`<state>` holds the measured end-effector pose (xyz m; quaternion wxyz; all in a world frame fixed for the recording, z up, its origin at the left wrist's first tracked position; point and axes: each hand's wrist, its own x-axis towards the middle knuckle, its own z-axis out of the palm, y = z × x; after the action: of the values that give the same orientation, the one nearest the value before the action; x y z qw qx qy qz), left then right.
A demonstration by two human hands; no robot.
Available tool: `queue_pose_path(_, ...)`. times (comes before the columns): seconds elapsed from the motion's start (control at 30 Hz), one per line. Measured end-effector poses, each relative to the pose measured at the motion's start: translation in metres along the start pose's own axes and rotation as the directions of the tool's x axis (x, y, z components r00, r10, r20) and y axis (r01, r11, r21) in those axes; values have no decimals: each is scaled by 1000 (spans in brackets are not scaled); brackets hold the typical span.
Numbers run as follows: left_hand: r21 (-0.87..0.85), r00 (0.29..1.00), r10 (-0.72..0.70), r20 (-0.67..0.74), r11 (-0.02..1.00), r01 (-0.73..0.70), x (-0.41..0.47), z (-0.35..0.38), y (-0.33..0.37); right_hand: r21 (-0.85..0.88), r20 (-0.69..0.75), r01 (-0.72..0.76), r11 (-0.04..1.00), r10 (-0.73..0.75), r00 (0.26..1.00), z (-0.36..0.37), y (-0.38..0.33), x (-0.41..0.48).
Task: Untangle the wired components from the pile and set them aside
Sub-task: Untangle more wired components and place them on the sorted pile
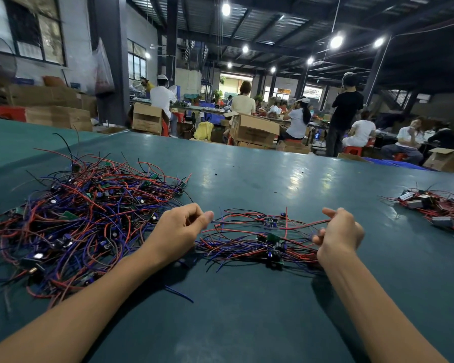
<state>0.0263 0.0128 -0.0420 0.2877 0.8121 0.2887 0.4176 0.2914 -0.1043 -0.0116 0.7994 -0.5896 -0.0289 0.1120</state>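
Between my 2 hands, small bunch (pixel 262 239) of red, blue, black leads with little boards lies on green table (pixel 273 179). I have left hand (pixel 180 231) pinching 1 lead end, right hand (pixel 338 237) curled round red leads. Big pile (pixel 84 218) at 9 o'clock looks large (most work left, by my reckoning). Separated batch (pixel 435 208) at 3 o'clock, well apart. Tabletop glossy, glare at 12 o'clock. Beyond: cardboard boxes (pixel 252 129), seated workers (pixel 299 119), ceiling lamps (pixel 336 41).

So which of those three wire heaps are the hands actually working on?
The small middle bunch: left hand and right hand each pinch its wires. The big pile and far-right group aren't held.
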Motion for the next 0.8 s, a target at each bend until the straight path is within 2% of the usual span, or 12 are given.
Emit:
queue_pose_path(0.13, 155, 991, 32, 131, 986, -53, -2, 3, -6, -3, -65, 9, 1000, -9, 998, 1, -2, 7)
queue_pose_path(0.27, 320, 975, 110, 195, 932, -170, -3, 1, -9, -127, -141, 61, 990, -79, 987, 1, -4, 11)
queue_pose_path(0.33, 361, 971, 117, 211, 913, -188, -1, -2, -10, -243, -171, 172, 955, -217, 961, -1, -7, 7)
queue_pose_path(0.37, 364, 968, 126, 219, 910, -200, -1, -2, -10, -319, -160, 302, 898, -365, 917, -1, -8, 2)
queue_pose_path(0.4, 355, 963, 146, 225, 908, -221, -1, -3, -10, -380, -116, 465, 800, -539, 834, -2, -10, -3)
queue_pose_path(0.43, 347, 958, 174, 226, 905, -246, -1, -4, -8, -403, -49, 619, 674, -692, 720, -2, -11, -9)
queue_pose_path(0.47, 351, 956, 200, 214, 898, -267, -1, -5, -6, -385, 22, 739, 553, -795, 606, -2, -11, -15)
queue_pose_path(0.53, 407, 963, 231, 136, 874, -267, 1, -9, -4, -266, 166, 884, 385, -885, 435, 1, -7, -30)
queue_pose_path(0.6, 506, 972, 236, -22, 841, -193, 5, -17, -1, -105, 337, 961, 256, -900, 276, 5, -1, -50)
queue_pose_path(0.67, 605, 965, 206, -162, 794, -68, 10, -29, -2, 46, 533, 992, 121, -842, 78, 8, 7, -73)
queue_pose_path(0.73, 678, 980, 39, -194, 727, 105, 12, -41, -9, 194, 687, 977, 91, -724, -69, 9, 19, -97)
queue_pose_path(0.8, 752, 960, -228, -162, 601, 270, 12, -48, -18, 317, 758, 941, 115, -627, -179, 8, 31, -118)
